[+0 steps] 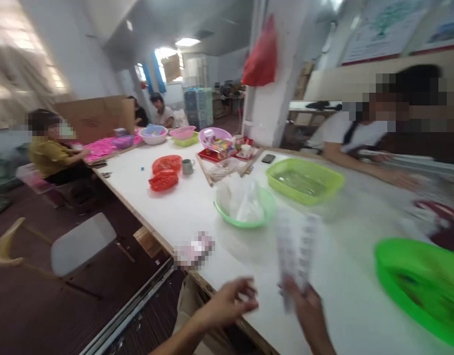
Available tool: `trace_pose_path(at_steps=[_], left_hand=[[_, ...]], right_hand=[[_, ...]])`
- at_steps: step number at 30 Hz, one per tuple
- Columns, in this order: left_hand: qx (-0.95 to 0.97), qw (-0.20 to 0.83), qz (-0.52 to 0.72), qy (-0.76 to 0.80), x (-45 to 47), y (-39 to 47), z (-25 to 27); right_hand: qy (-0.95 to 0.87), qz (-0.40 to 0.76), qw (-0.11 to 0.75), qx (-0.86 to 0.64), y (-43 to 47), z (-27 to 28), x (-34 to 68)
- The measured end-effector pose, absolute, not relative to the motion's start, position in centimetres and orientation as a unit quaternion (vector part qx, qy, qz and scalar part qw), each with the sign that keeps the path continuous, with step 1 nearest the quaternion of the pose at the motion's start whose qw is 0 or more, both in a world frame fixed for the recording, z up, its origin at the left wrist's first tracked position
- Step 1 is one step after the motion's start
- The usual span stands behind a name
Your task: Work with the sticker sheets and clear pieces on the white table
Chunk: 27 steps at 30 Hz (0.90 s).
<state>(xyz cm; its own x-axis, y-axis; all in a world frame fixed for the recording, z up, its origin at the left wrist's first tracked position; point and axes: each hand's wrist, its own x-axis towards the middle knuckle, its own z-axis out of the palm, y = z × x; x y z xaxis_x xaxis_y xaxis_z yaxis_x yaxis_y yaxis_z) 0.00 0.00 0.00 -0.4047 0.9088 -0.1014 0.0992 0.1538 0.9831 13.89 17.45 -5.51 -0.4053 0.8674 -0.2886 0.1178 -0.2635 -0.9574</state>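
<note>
1. White laminate covers a long table (197,207) that runs from the near edge, where the camera wearer sits, away toward a far end crowded with basins.
2. At the near edge the right hand (304,303) is raised, fingers closed round the lower end of a clear plastic strip (295,246), seemingly a pack of small cells. It stands nearly upright, probably tilted up so its face can be seen. Motion blur hides its details.
3. The left hand (232,301) hovers just beside it, over the near edge, fingers loosely curled and a little apart. Something small and pale may sit at its fingertips; I cannot tell whether it grips anything.
4. A round green bowl (266,207) holding crumpled clear plastic bags (240,199) sits just beyond the strip, toward the middle of the table, within easy reach.
5. A rectangular lime basin (304,180) lies further in, and another bright green basin (419,286) sits by the right edge, close to the right hand.
6. Two red bags (164,172) and a grey mug (187,166) rest nearer the left edge.
7. A person in white (356,135) leans an arm on the table along the right side; another in yellow (51,155) sits at the far left edge beside pink material.
8. An empty grey chair (82,244) stands off the left edge.
</note>
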Motion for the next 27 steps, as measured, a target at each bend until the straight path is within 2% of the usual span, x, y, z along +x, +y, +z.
trace_pose_path(at_steps=[5, 11, 17, 23, 27], left_hand=[[0.334, 0.360, 0.620, 0.612, 0.3, 7.4, -0.4], [0.308, 0.359, 0.607, 0.639, -0.7, 8.2, -1.7], [0.288, 0.343, 0.599, 0.664, -0.9, 7.6, -2.5], [0.289, 0.333, 0.584, 0.682, -0.9, 7.7, -2.9], [0.284, 0.323, 0.581, 0.691, -0.8, 7.6, -2.9]], right_hand=[[-0.559, 0.722, 0.247, -0.325, 13.0, -3.8, 12.7], [-0.569, 0.693, 0.294, -0.331, 13.1, -5.1, 14.4], [-0.572, 0.676, 0.299, -0.354, 13.7, -6.0, 14.5], [-0.618, 0.619, 0.322, -0.362, 13.7, -5.3, 14.4], [-0.670, 0.572, 0.308, -0.360, 13.9, -5.2, 14.0]])
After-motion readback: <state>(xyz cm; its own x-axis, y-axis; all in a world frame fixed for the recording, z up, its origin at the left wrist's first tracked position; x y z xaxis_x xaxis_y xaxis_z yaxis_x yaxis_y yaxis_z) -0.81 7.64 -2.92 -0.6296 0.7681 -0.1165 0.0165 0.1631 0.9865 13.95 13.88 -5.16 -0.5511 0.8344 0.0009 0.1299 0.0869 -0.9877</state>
